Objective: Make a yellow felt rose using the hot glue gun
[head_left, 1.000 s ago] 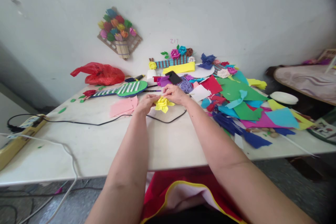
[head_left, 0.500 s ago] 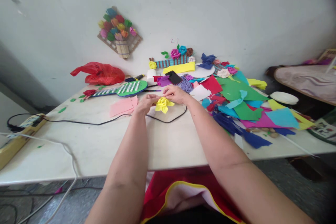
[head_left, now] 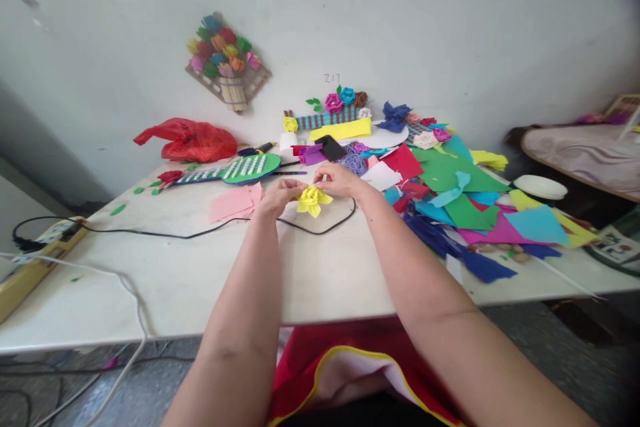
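A yellow paper flower [head_left: 314, 200] with pointed petals is held just above the white table, between my two hands. My left hand [head_left: 283, 196] pinches it from the left side, fingers closed at its back edge. From the upper right, my right hand [head_left: 336, 180] has its fingertips closed on the flower's far edge. The fingertips partly hide where they grip. Below the flower a black cable [head_left: 320, 233] loops across the table. Pink paper sheets [head_left: 234, 203] lie to the left of my left hand.
Coloured paper pieces [head_left: 450, 177] pile up on the right. A red plastic bag [head_left: 195, 140], a green guitar-shaped craft [head_left: 250, 169] and a black phone [head_left: 331, 147] lie towards the back. A power strip [head_left: 45, 260] sits at the left edge, with a white cord [head_left: 135, 297] near it.
The flower has shifted very slightly right and turned a little. My right fingers have moved slightly along its back edge; my left hand stays nearly in place.
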Tool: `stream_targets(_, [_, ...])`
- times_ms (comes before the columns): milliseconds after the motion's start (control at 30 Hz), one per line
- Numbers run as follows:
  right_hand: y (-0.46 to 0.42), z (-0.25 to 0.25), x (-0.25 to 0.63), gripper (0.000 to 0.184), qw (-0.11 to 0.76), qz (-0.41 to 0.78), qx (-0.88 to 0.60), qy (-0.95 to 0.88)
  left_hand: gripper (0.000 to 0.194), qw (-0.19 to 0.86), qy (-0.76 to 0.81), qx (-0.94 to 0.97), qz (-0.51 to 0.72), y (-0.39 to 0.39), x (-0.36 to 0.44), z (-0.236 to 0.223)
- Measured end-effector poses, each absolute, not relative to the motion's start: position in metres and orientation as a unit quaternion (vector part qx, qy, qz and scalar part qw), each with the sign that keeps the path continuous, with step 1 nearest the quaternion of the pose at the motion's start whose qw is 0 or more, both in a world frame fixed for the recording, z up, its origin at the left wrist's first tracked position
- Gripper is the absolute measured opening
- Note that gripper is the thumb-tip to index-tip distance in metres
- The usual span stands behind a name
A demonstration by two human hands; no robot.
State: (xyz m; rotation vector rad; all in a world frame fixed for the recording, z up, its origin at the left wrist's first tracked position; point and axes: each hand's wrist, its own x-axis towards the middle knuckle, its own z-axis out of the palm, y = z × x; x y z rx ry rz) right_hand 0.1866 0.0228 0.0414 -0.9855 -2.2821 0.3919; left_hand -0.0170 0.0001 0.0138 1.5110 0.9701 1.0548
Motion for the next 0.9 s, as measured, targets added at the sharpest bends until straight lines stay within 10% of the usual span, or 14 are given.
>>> stream_targets(900, [0.0194,0.0392,0.1834,0.02,0.331,0.136,-0.386,-0.85,0.039,0.549,0.399,0.567,0.467,-0.0027,-0.0156,0.0129])
